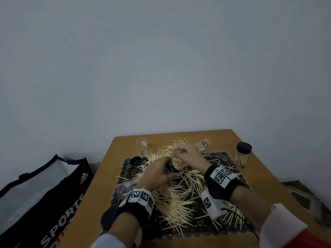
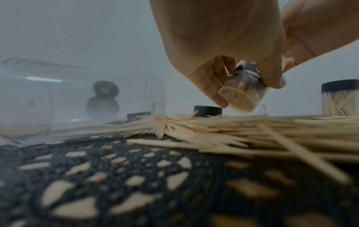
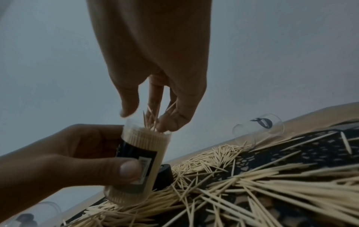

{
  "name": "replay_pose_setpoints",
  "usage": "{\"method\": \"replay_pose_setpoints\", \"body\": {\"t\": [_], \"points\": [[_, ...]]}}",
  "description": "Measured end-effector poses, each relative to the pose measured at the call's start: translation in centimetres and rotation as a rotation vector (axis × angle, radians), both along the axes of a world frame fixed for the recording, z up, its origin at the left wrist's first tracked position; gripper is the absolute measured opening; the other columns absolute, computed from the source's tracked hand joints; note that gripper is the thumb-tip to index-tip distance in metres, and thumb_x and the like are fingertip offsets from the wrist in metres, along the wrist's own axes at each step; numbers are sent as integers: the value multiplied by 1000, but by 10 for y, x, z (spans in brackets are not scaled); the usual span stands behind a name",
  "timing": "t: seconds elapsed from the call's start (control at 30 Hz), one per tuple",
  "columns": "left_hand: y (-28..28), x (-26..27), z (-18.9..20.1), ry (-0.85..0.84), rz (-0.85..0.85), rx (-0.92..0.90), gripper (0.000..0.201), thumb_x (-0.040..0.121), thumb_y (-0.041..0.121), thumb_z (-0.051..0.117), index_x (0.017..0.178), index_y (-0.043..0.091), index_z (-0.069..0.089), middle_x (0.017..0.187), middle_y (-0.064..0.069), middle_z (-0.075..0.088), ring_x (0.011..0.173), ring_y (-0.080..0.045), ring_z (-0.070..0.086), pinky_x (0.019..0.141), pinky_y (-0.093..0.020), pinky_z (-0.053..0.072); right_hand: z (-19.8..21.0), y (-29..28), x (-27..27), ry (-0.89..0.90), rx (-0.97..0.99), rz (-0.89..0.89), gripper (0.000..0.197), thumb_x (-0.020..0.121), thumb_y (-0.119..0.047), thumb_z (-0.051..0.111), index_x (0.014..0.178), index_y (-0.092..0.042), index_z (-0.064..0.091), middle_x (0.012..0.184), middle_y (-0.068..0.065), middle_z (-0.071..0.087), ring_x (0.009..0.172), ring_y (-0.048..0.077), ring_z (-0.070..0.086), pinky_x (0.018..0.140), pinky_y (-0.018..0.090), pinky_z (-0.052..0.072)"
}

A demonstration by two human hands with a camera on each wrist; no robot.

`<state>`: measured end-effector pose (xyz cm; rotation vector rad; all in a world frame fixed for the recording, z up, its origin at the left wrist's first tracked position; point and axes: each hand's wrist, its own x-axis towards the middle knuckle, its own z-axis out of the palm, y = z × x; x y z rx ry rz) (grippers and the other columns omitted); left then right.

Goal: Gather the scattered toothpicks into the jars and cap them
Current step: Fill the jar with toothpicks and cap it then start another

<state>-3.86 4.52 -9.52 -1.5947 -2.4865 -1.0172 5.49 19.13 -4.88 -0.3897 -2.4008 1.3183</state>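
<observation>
two hands at packed jar.

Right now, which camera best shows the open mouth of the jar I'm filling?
The right wrist view: the jar shows its open rim packed with toothpicks. The head view has the hands covering most of it. The left wrist view shows only its base.

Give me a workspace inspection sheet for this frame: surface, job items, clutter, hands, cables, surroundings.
Surface: wooden table with dark lace mat.
Job items: toothpicks scattered over the mat; held jar nearly full; capped jar upright; loose cap; an empty jar upright and another on its side.
Clutter: nothing seen.
Hands: left hand grips held jar; right hand feeds toothpicks in.
Cables: black cable at right wrist.
Surroundings: sports bag, bare wall.
</observation>
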Motion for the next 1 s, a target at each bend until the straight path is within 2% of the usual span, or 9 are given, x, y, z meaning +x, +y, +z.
{"method": "replay_pose_setpoints", "body": {"t": [0.1, 0.17, 0.33, 0.43, 0.57, 0.67, 0.83, 0.93, 1.0], "points": [[0, -1, -1, 3, -2, -14, 49, 78, 52, 75, 112, 20, 60, 86, 12, 59, 69, -1, 51, 59, -17, 34, 0, 0, -2, -16, 30, 2, 17, 82, -29, 75, 93, -16, 73, 77, 5, 65, 69, 12, 57, 65, 28, 46], [0, -1, -1, -1, -9, -15, 52, 76, 53, 75, 115, 21, 61, 90, 11, 62, 73, -4, 54, 62, -18, 39, 3, -2, -2, -7, 20, 1, 11, 83, -18, 74, 89, -8, 72, 74, -2, 64, 66, 7, 57, 64, 20, 47], [0, -1, -1, -35, 7, 28, 51, 76, 49, 77, 116, 23, 60, 91, 13, 63, 74, -4, 56, 64, -20, 43, 5, 0, 0, 70, -227, -40, 9, 80, 2, 72, 85, -4, 67, 81, 8, 68, 65, 11, 66, 59, 22, 56], [0, -1, 0, -54, 19, 40, 51, 76, 49, 78, 117, 25, 60, 93, 13, 64, 75, -3, 56, 66, -22, 45, 4, 4, 4, 76, -232, -79, 14, 77, 2, 75, 83, -7, 65, 80, 9, 69, 60, 11, 66, 56, 23, 56], [0, 1, 1, -45, 23, 34, 52, 76, 49, 78, 118, 25, 59, 93, 14, 62, 76, 2, 54, 65, -19, 42, 2, 10, 6, -3, -45, -110, 12, 74, -7, 81, 82, -7, 72, 66, -2, 65, 47, 0, 50, 44, 12, 39], [-1, 1, 2, -55, 28, 33, 54, 76, 50, 77, 119, 25, 59, 97, 12, 65, 81, -3, 58, 71, -24, 48, 2, 13, 7, -76, -50, -91, 8, 80, -11, 76, 86, -8, 73, 64, 1, 65, 45, 4, 49, 41, 13, 38], [-1, 1, 3, -25, 41, 42, 54, 76, 50, 77, 119, 22, 60, 96, 10, 65, 78, -5, 59, 68, -19, 45, 5, 19, 9, -157, -38, -26, 9, 84, -9, 72, 92, -7, 74, 85, 15, 73, 53, 9, 57, 57, 26, 49], [-1, 2, 4, -8, 40, 44, 53, 77, 49, 77, 118, 21, 60, 93, 10, 64, 75, -4, 56, 64, -18, 41, 8, 20, 9, -154, -20, -23, 13, 83, 2, 69, 89, -7, 75, 84, 12, 73, 60, 12, 62, 70, 33, 56], [-1, 2, 3, -18, 30, 41, 53, 77, 48, 77, 119, 21, 60, 90, 13, 62, 72, 0, 53, 62, -17, 38, 10, 18, 9, -113, 25, -46, 14, 80, 5, 70, 88, -6, 75, 80, 7, 72, 64, 12, 64, 70, 29, 58]]}}
